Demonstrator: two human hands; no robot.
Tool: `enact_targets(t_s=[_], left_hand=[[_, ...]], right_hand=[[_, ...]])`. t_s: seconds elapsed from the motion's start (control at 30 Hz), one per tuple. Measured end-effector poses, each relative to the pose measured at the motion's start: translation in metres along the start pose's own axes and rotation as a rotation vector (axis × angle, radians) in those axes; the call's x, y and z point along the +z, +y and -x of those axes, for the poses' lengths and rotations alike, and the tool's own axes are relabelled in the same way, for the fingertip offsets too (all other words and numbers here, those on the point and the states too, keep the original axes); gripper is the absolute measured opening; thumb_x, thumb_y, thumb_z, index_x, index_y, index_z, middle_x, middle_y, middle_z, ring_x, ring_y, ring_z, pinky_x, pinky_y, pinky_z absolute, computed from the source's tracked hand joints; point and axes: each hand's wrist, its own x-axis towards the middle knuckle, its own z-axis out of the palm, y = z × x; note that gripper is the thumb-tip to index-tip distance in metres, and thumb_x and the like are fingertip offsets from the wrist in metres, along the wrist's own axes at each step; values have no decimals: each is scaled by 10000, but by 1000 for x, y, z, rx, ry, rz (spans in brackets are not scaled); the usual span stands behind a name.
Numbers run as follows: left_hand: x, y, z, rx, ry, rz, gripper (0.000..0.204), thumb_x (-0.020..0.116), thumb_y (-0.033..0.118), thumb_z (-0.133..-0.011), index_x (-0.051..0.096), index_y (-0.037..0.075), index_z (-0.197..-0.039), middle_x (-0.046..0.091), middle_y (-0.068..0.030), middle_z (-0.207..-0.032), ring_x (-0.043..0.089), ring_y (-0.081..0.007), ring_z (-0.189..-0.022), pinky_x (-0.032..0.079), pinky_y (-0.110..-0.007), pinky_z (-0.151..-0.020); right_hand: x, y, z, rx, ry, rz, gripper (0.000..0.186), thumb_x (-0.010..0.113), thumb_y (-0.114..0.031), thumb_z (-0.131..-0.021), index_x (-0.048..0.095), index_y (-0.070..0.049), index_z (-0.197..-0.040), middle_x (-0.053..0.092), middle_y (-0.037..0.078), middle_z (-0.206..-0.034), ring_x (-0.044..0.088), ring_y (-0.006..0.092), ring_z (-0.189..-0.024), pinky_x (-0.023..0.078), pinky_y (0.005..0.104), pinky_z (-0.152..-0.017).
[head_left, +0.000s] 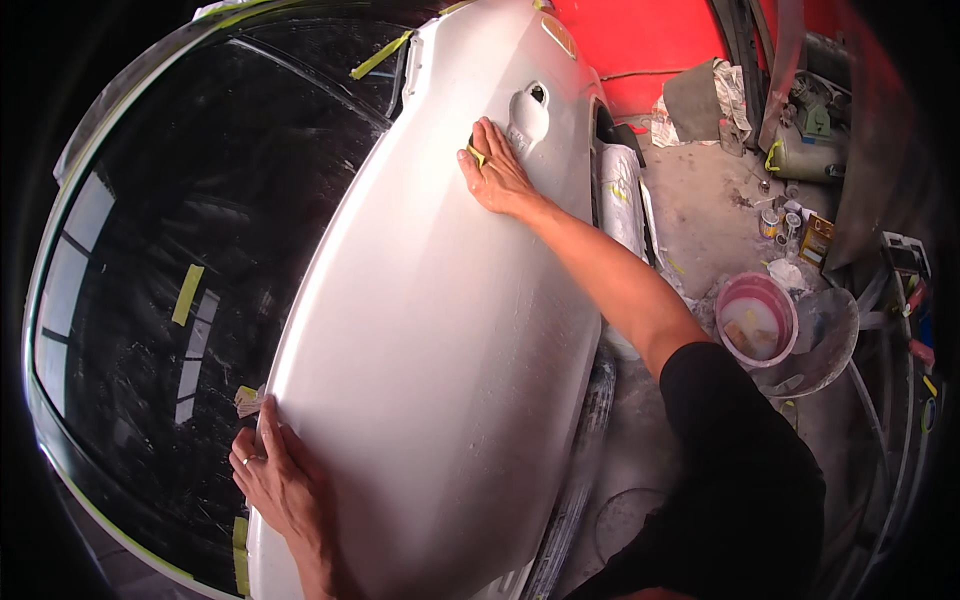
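A white car door (pixel 420 330) fills the middle, its dark window glass (pixel 150 280) on the left with strips of yellow-green tape (pixel 188 294). My right hand (pixel 497 175) presses on the panel just below and left of the handle recess (pixel 528 125), holding a small yellow pad (pixel 478 153) that shows between thumb and fingers and is mostly hidden. My left hand (pixel 275 480) rests over the door's edge near the window at lower left, fingers bent and somewhat apart, with no object visible in it.
To the right on the concrete floor (pixel 700 210) are a pink bucket (pixel 781 312) of cloudy liquid, a clear basin (pixel 830 360), several cans (pixel 770 222), a green compressor (pixel 812 150) and long strips along the far right. A red wall (pixel 640 40) stands behind.
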Motion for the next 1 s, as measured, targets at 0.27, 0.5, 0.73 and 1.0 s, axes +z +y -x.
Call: enact_targets(t_s=[0.27,0.5,0.73,1.0], left_hand=[[-2,-25,12,-51,-22,-19,385,480,192,-1007,560,189,-1385,550,-197,-1115,538,-319,-1044,405,-454,-900],[6,-12,3,-18,14,56,369,534,254,-981,599,187,-1337,556,-187,-1147,541,-307,-1047,422,-450,-891],[-14,-24,9,-38,-97,22,676,680,556,-842,535,207,-1403,519,-173,-1199,506,-317,-1120,399,-463,-952],[-3,-31,13,-58,-92,29,795,694,653,-775,542,202,-1412,521,-143,-1198,488,-280,-1077,377,-411,-951]], right_hand=[[26,-86,122,-870,-283,196,832,196,-583,-1015,60,45,-1543,69,243,-1618,91,342,-1512,94,439,-1237],[22,-34,16,2,7,-36,778,238,-501,-1023,115,76,-1530,111,278,-1602,72,384,-1505,63,458,-1228],[15,-31,73,-500,-172,108,759,184,-511,-1027,21,8,-1556,32,228,-1627,44,372,-1510,54,449,-1236],[58,-85,167,-451,-98,-71,758,309,-424,-1028,72,96,-1525,69,297,-1603,59,387,-1508,55,445,-1225]])
